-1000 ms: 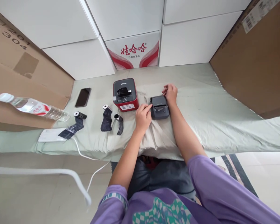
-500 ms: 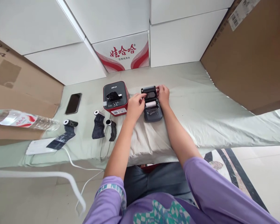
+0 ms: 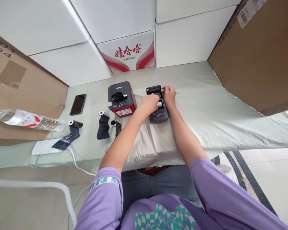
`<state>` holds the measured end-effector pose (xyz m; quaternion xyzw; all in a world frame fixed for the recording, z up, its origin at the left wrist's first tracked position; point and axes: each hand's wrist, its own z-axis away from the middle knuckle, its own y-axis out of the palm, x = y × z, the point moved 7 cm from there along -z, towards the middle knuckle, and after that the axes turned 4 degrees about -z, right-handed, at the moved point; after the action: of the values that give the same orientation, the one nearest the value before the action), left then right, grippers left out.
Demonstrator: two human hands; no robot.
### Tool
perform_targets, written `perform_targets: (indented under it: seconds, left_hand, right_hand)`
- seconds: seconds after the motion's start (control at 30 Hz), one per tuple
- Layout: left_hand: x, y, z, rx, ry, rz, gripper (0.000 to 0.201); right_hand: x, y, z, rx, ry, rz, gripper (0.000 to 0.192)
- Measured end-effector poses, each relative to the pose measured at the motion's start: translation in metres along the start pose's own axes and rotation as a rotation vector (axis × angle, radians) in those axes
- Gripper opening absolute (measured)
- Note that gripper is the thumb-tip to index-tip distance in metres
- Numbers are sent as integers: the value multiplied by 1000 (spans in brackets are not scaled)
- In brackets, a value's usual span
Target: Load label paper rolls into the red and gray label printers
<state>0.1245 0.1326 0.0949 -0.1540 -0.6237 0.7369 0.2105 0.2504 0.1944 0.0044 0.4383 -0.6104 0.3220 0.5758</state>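
1. Small black printer (image 3: 159, 117) sits on the cloth-covered surface (image 3: 194, 127), right of the red-and-black printer (image 3: 122, 99) and b/w both hands, prob. so both can get at it w/o stretching.
2. Its lid (image 3: 154, 89) stands raised at the far side, which leaves the well open; a pale roll (image 3: 159, 104) shows inside, partly hidden by fingers.
3. L hand (image 3: 149, 104) is over the well from the left, palm down, fingertips at the roll. Can't tell if they're pinching it or just touching; the hand itself blocks the view.
4. R hand (image 3: 169, 95) is at the far right, fingers curled in by the lid's right edge, maybe as a steady. Grip unclear from here.
5. L forearm slants from near left to far right, passing over part of the dark curled strip (image 3: 117, 127).
6. R forearm angles from near right to far left, wrist just beside the small printer; elbows apart, prob. to keep the middle free.
7. Phone (image 3: 78, 104) lies farther left, well apart from both hands.
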Motion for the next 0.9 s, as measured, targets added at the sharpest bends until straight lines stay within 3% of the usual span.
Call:
perform_targets:
  seconds: [0.17,0.33,0.47,0.6,0.73,0.9]
  left_hand:
    - [6,-18,19,-142,23,93,24]
    - [24,-60,89,-423,5,353,21]
    - [72,-69,150,-543,-19,645,29]
    - [146,-56,202,-616,-307,713,29]
    - [187,-46,231,-499,-501,569,38]
    - [197,-18,219,-211,-572,406,48]
  right_hand:
    - [2,0,0,-6,-2,11,33]
    - [4,0,3,-3,5,-3,29]
    - [3,1,3,6,14,-29,29]
    - [5,1,3,4,-6,-10,33]
    - [6,1,2,-2,-10,-3,36]
    - [6,0,1,-9,-10,10,41]
